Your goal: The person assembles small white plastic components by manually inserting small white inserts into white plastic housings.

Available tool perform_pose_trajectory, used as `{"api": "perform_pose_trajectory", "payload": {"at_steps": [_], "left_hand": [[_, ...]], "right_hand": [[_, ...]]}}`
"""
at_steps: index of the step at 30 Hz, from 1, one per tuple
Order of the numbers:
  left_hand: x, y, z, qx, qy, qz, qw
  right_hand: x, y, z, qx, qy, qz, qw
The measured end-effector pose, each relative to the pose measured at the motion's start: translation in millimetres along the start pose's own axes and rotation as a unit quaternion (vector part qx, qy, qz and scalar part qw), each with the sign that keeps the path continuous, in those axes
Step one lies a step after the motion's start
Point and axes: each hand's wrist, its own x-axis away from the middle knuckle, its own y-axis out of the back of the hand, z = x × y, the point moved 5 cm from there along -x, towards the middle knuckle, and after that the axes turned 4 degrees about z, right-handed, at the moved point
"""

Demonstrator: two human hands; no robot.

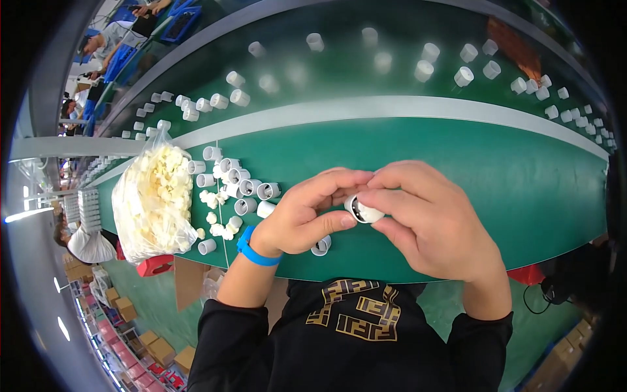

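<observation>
In front of my chest my left hand (310,209) is closed around a small white cylindrical housing (353,208) with dark parts inside its mouth. My right hand (424,219) pinches a smooth, rounded white cap (370,213) against that open end; whether the two are joined I cannot tell. Below my left hand another white housing (321,246) stands on the green work surface. Several more white housings (249,187) lie left of my left hand, and pale popcorn-shaped pieces (209,198) are scattered among them.
A clear plastic bag (154,202) full of pale pieces sits at the left of the bench. Behind a grey rail (392,106), a green conveyor belt (339,78) carries several white housings. People work at the far left. A cardboard box (190,282) is below the bench edge.
</observation>
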Motion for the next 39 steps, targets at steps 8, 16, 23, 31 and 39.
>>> {"api": "perform_pose_trajectory", "payload": {"at_steps": [8,16,23,31,39], "left_hand": [[7.0,-2.3,1.0,0.068,0.017,0.04,0.997],[6.8,-0.9,5.9,0.114,0.023,0.006,0.993],[4.1,-6.6,6.9,0.079,0.045,0.015,0.996],[-2.6,-7.3,8.3,0.045,0.073,0.063,0.994],[-13.5,-12.2,-0.4,-0.028,0.059,0.047,0.997]], "right_hand": [[5.7,-9.8,13.1,0.034,0.001,0.04,0.999],[13.8,-8.5,8.4,-0.035,-0.069,0.001,0.997],[17.4,-14.2,-4.6,-0.069,-0.169,-0.028,0.983],[13.7,-14.1,-19.5,-0.082,-0.267,0.025,0.96],[16.7,-16.8,-23.1,-0.038,-0.27,-0.004,0.962]]}}
